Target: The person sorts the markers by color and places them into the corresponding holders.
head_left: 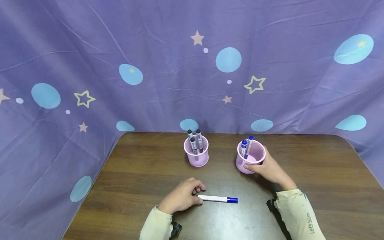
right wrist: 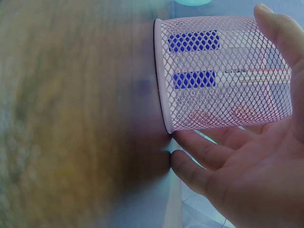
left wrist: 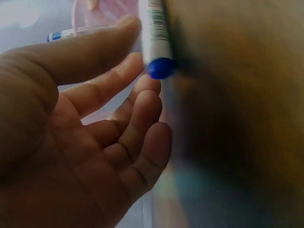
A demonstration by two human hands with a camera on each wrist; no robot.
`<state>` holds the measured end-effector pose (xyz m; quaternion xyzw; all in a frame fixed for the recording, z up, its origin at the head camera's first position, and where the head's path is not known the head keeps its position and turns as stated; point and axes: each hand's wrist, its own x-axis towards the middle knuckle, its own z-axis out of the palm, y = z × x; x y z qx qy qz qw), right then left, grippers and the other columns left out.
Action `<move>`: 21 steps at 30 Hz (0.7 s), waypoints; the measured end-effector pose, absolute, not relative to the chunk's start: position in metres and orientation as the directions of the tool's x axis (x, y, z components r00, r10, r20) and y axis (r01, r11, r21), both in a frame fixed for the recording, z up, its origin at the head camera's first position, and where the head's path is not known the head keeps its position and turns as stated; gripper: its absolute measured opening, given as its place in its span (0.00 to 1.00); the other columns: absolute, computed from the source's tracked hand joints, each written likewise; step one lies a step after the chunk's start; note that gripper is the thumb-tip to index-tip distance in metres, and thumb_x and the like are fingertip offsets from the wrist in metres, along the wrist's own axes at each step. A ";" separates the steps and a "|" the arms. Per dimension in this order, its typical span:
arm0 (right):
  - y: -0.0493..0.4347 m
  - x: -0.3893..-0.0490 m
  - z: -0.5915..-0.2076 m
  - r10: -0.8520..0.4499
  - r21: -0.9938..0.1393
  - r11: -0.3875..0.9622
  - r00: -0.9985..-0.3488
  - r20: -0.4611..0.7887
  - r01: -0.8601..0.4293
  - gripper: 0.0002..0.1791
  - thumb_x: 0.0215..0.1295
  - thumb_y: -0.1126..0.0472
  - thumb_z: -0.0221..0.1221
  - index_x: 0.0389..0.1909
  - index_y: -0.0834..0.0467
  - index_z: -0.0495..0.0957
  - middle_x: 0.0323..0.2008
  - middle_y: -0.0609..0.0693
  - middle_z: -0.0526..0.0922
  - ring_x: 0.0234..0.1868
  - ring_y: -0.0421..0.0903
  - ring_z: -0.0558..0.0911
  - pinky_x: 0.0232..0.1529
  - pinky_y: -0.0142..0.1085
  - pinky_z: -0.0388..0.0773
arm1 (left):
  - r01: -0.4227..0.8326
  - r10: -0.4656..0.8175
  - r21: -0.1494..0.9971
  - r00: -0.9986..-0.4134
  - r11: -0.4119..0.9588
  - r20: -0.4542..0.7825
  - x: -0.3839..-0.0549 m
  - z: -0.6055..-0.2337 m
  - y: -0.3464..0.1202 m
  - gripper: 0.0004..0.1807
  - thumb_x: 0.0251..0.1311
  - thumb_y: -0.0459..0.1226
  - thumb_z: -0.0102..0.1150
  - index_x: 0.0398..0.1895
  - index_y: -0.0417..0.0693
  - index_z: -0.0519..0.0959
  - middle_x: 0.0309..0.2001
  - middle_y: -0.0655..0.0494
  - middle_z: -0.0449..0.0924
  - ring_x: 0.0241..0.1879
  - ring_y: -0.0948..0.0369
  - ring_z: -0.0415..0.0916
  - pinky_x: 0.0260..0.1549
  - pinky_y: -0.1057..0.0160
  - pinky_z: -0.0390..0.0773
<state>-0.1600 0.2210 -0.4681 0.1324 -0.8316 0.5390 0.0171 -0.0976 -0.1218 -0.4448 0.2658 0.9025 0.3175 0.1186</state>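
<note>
My left hand (head_left: 183, 196) is beside a white marker (head_left: 213, 198) with a blue cap, lying on the table. Its thumb is at the marker's left end, while the index finger stays apart from it, the fingers loosely bent. In the left wrist view, the marker's blue end (left wrist: 160, 68) shows just past the thumb tip. On the right, my right hand (head_left: 270, 168) grips a pink mesh pen holder (head_left: 243, 168) from its right side, thumb in front. Two blue markers (head_left: 244, 146) lean inside that holder; their blue lower ends show through the mesh in the right wrist view.
A second pink mesh pen holder (head_left: 198, 162), with three black-capped markers (head_left: 199, 140) in it, stands left of the gripped one near the table's back. Behind the wooden table (head_left: 135, 170) hangs a purple patterned cloth (head_left: 168, 43).
</note>
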 end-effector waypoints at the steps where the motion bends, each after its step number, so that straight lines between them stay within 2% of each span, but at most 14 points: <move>1: 0.221 -0.160 -0.468 -0.201 -0.893 0.383 -0.965 0.170 -0.237 0.51 0.51 0.63 0.76 0.71 0.70 0.56 0.57 0.68 0.72 0.59 0.63 0.73 0.62 0.58 0.65 | 0.411 0.558 0.629 -0.829 0.660 -0.043 -0.097 -0.447 -0.123 0.15 0.49 0.30 0.75 0.41 0.47 0.82 0.33 0.62 0.73 0.36 0.65 0.71 0.39 0.65 0.73; 5: 0.222 -0.160 -0.470 -0.193 -0.894 0.385 -0.967 0.166 -0.230 0.51 0.51 0.63 0.76 0.71 0.69 0.55 0.57 0.68 0.73 0.59 0.63 0.73 0.62 0.58 0.66 | 0.437 0.561 0.608 -0.828 0.663 -0.018 -0.096 -0.453 -0.124 0.14 0.47 0.27 0.74 0.35 0.48 0.81 0.30 0.63 0.72 0.33 0.67 0.70 0.35 0.67 0.73; 9: 0.222 -0.160 -0.470 -0.197 -0.894 0.383 -0.966 0.166 -0.232 0.51 0.51 0.63 0.76 0.71 0.69 0.56 0.58 0.68 0.73 0.59 0.63 0.73 0.62 0.58 0.65 | 0.434 0.558 0.614 -0.830 0.659 -0.011 -0.098 -0.456 -0.125 0.11 0.50 0.28 0.72 0.31 0.49 0.80 0.29 0.65 0.72 0.31 0.70 0.69 0.33 0.69 0.73; 16: 0.222 -0.160 -0.469 -0.193 -0.892 0.392 -0.968 0.159 -0.225 0.52 0.51 0.62 0.76 0.71 0.69 0.55 0.58 0.68 0.72 0.59 0.62 0.73 0.62 0.57 0.66 | 0.365 0.539 0.693 -0.841 0.622 -0.040 -0.102 -0.451 -0.130 0.07 0.55 0.28 0.67 0.32 0.48 0.81 0.27 0.67 0.75 0.29 0.71 0.71 0.31 0.68 0.75; 21: 0.221 -0.161 -0.470 -0.197 -0.892 0.393 -0.968 0.155 -0.223 0.52 0.52 0.62 0.76 0.72 0.69 0.54 0.58 0.68 0.72 0.60 0.62 0.73 0.62 0.57 0.65 | 0.336 0.514 0.705 -0.856 0.625 -0.048 -0.103 -0.447 -0.133 0.06 0.57 0.30 0.66 0.35 0.49 0.83 0.27 0.67 0.75 0.29 0.70 0.72 0.31 0.67 0.75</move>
